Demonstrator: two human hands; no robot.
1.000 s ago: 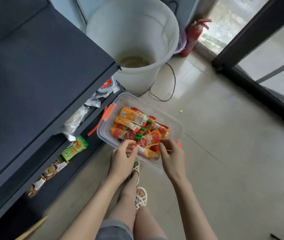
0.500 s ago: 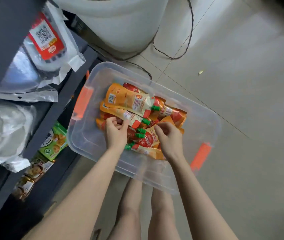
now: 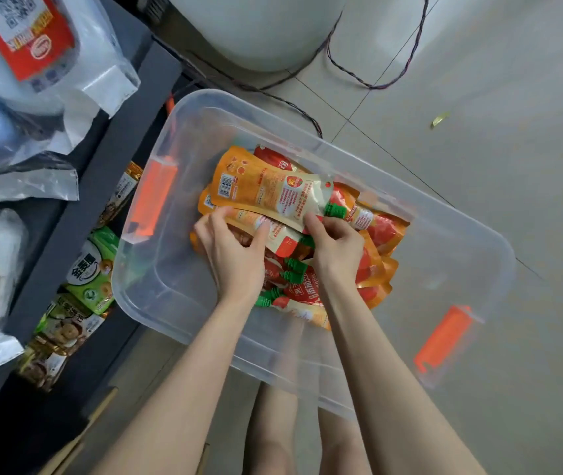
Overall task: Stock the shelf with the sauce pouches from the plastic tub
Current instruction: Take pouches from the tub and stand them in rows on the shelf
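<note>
Two hands work inside the clear plastic tub (image 3: 307, 149), which sits on the tiled floor (image 3: 478, 80) just beside the dark shelf (image 3: 108, 159); only the head view is available, looking steeply down. Sauce pouches (image 3: 369, 255) lie heaped in the tub's middle, orange and red with green screw caps, overlapping at mixed angles. Left hand (image 3: 232, 248): fingers curled over the near edge of the upper pouches, thumb reaching toward the second pouch down, apparently gathering several at once rather than one. Right hand (image 3: 334, 241): fingers pinched on the spout end of the top pouch (image 3: 266, 186), right by its green cap (image 3: 335, 210); the stiffer cap end likely gives better purchase than the slippery film body. Top pouch lies printed back up, barcode toward the shelf. Judgement: step in hand is collecting a bundle; no pouch has left the tub yet. Tub placed near the lower shelf tier, where green and brown snack packets (image 3: 95, 269) already lie, probably to shorten the carry. Silver bags (image 3: 9, 180) occupy the tier above. Orange latch handles (image 3: 151, 200) hang open at both tub ends.
</note>
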